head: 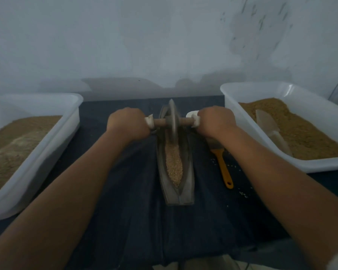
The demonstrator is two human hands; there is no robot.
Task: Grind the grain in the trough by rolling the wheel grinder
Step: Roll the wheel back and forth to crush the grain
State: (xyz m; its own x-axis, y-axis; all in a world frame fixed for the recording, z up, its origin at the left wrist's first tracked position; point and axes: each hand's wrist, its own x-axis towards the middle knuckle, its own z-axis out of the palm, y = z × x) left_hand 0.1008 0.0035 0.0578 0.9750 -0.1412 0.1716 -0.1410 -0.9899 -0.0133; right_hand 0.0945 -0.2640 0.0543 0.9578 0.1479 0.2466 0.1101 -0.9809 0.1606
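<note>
**Both hands on the axle, wheel at the far end of the trough**

At the left edge of the frame sits a white plastic tub, holding brownish ground meal. Moving toward the centre, the left hand is curled tight round the left end of the wooden axle, where a white wrapping shows at its knuckles. Dead centre, the wheel grinder stands upright on its edge in the far end of the long, boat-shaped trough, which lies on a dark cloth. Pale grain fills the groove on the near side of the wheel. The right hand is wrapped round the axle's right end in the same closed grip. Just below it, a brush with an orange handle lies on the cloth beside the trough, a few loose grains scattered near it. At the right, a second white tub holds brown meal with a translucent scoop lying in it.
</note>
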